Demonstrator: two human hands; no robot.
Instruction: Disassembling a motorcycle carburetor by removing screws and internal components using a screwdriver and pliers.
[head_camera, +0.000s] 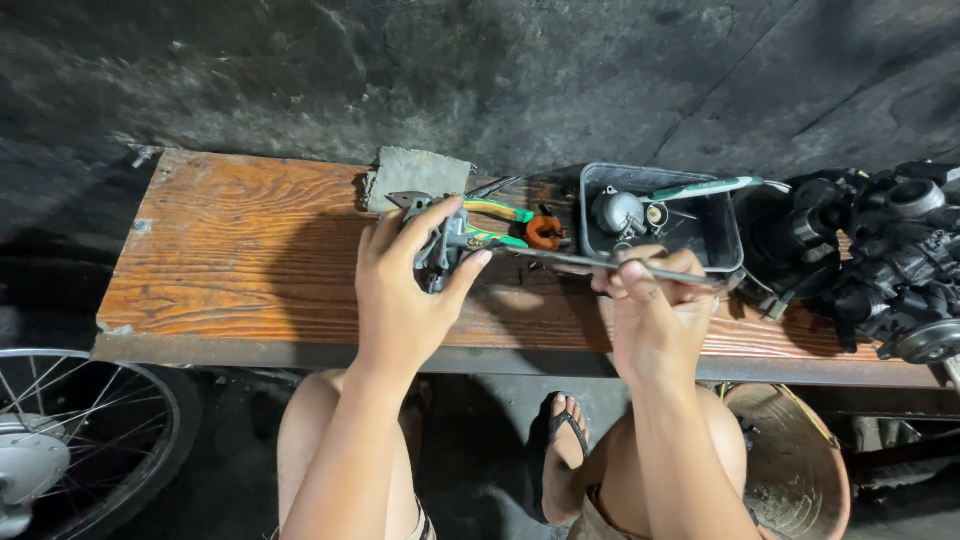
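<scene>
At the far left, low in the view, a spoked wheel (70, 440) stands on the dark floor, partly under the end of the wooden bench (240, 260). The left part of the bench top is bare wood.

Near the middle, the left hand (400, 295) holds a small grey metal part (440, 245) just above the bench. Its grip is pressed around the part: the thumb is on the right side and the fingers (385, 235) wrap over the top and left side. Behind this hand lies a flat grey piece (420, 175) at the far edge of the bench. Just beside it are pliers with green and yellow handles (500, 212) and a small orange round thing (545, 232).

A long thin metal rod (580, 260) runs from the grey part to the right hand (655, 320). This hand pinches the rod between the thumb and the fingertips, and the rod's tip meets the grey part.

Behind the right hand stands a dark plastic tray (720, 230) with a round metal piece and a green and white toothbrush (700, 188) inside. At the far right, a black engine-like assembly (880, 260) rests on the bench. Below it, on the floor, is a round brown bowl (795, 470). The person's knees and a sandalled foot (565, 450) show under the bench.
</scene>
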